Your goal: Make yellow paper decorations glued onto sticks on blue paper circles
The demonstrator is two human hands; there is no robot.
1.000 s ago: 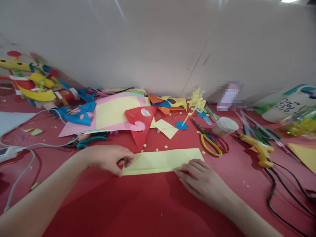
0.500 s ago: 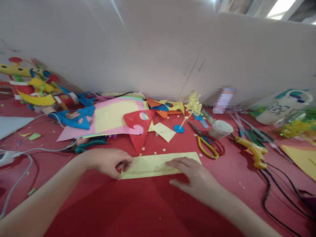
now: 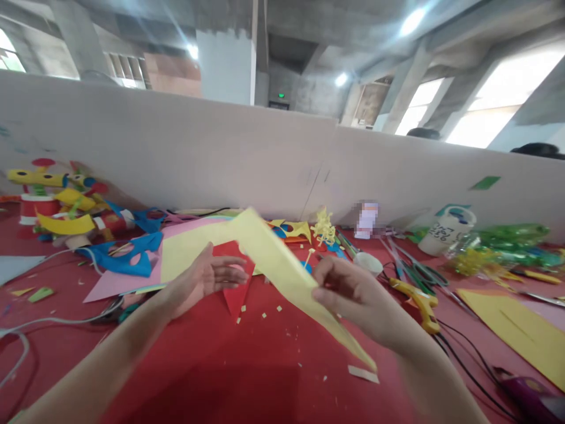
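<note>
Beyond a low whitish partition (image 3: 198, 141), we see from the head view a concrete hall (image 3: 232, 65) with bright windows (image 3: 498, 103); on our side spreads a red tabletop (image 3: 265, 388). Above its middle, we hold a long pale yellow paper strip (image 3: 280, 268) on a slant, its far end high to the left and its near end low to the right. Our right hand (image 3: 351, 288) is pinched on the strip's right-hand edge, partway along. Our left hand (image 3: 205, 280) holds nothing: its thumb stands off from the extended fingers, apart from the strip and in front of a red paper piece (image 3: 235, 301) with a pointed lower end. We cannot tell whether the strip's low end touches the tabletop; a small cream rectangular scrap (image 3: 364, 374) lies just beside it. Left of our hands, a blue mask-shaped cutout (image 3: 117, 264) overlaps a pink paper sheet (image 3: 106, 288). Right of the strip we have a white cup (image 3: 371, 264) and a yellow plastic glue gun (image 3: 422, 303).
</note>
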